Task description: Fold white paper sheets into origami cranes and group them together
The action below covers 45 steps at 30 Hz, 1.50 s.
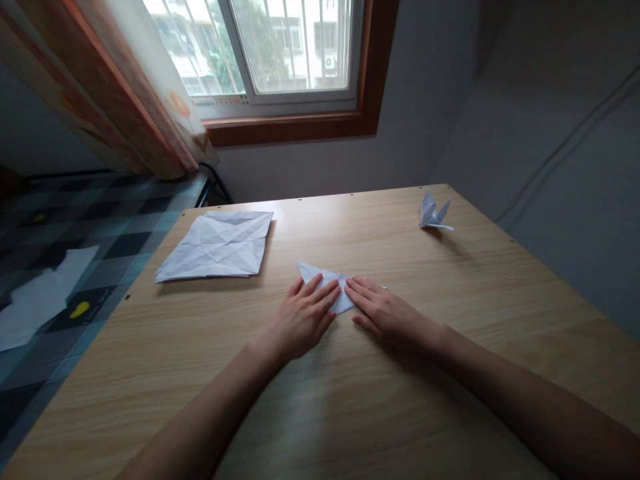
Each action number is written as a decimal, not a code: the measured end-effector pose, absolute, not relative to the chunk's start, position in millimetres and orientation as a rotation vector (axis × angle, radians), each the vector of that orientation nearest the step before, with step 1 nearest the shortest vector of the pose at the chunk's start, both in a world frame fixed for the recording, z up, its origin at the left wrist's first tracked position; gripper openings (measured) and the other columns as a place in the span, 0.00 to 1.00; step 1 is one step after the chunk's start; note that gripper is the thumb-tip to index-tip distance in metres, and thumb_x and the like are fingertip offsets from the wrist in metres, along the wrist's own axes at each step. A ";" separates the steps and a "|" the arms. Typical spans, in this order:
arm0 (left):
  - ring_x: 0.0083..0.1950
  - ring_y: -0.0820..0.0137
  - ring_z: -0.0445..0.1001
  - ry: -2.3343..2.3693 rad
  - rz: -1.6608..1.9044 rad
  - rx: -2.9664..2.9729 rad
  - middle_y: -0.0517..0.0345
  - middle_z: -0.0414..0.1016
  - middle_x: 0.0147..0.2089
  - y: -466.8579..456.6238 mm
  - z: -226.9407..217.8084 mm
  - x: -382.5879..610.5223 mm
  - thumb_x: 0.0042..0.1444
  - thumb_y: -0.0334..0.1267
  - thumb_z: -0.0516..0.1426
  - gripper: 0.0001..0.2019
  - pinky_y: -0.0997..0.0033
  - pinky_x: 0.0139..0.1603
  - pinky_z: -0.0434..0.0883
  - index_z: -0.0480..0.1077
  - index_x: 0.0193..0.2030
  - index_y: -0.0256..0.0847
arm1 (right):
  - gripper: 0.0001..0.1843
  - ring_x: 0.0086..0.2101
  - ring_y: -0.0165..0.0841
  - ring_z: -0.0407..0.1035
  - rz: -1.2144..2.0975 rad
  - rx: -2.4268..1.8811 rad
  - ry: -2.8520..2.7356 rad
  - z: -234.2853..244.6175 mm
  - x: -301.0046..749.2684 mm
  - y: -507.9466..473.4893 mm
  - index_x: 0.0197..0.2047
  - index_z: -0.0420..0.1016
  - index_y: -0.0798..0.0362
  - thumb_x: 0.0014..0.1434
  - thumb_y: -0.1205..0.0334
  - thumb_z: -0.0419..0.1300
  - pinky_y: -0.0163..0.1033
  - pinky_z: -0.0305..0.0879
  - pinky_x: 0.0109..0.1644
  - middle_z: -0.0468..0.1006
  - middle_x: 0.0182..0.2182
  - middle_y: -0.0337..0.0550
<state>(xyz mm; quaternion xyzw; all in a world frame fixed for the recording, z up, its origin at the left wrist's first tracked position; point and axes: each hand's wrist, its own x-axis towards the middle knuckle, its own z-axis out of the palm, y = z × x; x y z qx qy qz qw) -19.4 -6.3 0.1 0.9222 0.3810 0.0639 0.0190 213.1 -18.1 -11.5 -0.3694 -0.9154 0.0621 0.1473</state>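
A small piece of folded white paper (344, 305) lies on the wooden table in front of me, with one pointed corner sticking out at the upper left. My left hand (311, 310) rests flat over its left part, fingers stretched out. From the other side, my right hand (385, 308) lies on the paper's right part with its fingers extended. The fingertips of both hands come close together near the paper's middle. Much of the paper is hidden under the hands.
A stack of creased white paper sheets (220, 245) lies at the table's back left. A folded paper crane (433, 212) stands near the back right corner. Left of the table (320, 413), more white paper (40, 300) lies on a checked cloth (125, 233). A window is behind.
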 end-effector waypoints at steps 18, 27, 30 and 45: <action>0.70 0.54 0.58 1.036 0.263 2.808 0.54 0.63 0.68 0.3 -1.4 -28.9 0.67 0.37 0.45 0.22 0.45 0.68 0.53 0.61 0.66 0.44 | 0.41 0.66 0.51 0.50 -0.091 -1.347 -2.502 -12.2 210.1 -15.8 0.66 0.57 0.72 0.65 0.44 0.51 0.55 0.49 0.69 0.57 0.66 0.67; 0.68 0.57 0.63 0.983 0.296 2.834 0.54 0.68 0.65 0.3 -0.2 -29.1 0.68 0.39 0.47 0.19 0.47 0.67 0.59 0.68 0.61 0.43 | 0.41 0.68 0.47 0.47 0.177 -1.371 -2.659 -6.7 203.0 -11.0 0.70 0.53 0.62 0.65 0.40 0.48 0.55 0.46 0.70 0.53 0.69 0.55; 0.68 0.55 0.62 0.968 0.263 2.864 0.53 0.66 0.66 -1.0 0.9 -30.0 0.66 0.43 0.50 0.20 0.47 0.67 0.59 0.66 0.62 0.41 | 0.41 0.68 0.48 0.45 0.205 -1.450 -2.649 -5.4 205.8 -10.9 0.71 0.51 0.59 0.65 0.39 0.48 0.57 0.44 0.70 0.51 0.70 0.52; 0.53 0.57 0.74 0.912 0.156 3.169 0.39 0.74 0.50 -22.1 15.8 -15.1 0.67 0.30 0.42 0.21 0.57 0.50 0.73 0.59 0.65 0.33 | 0.40 0.68 0.48 0.45 0.096 -1.425 -2.567 -15.4 217.1 -10.9 0.70 0.53 0.61 0.64 0.42 0.50 0.60 0.44 0.69 0.53 0.69 0.59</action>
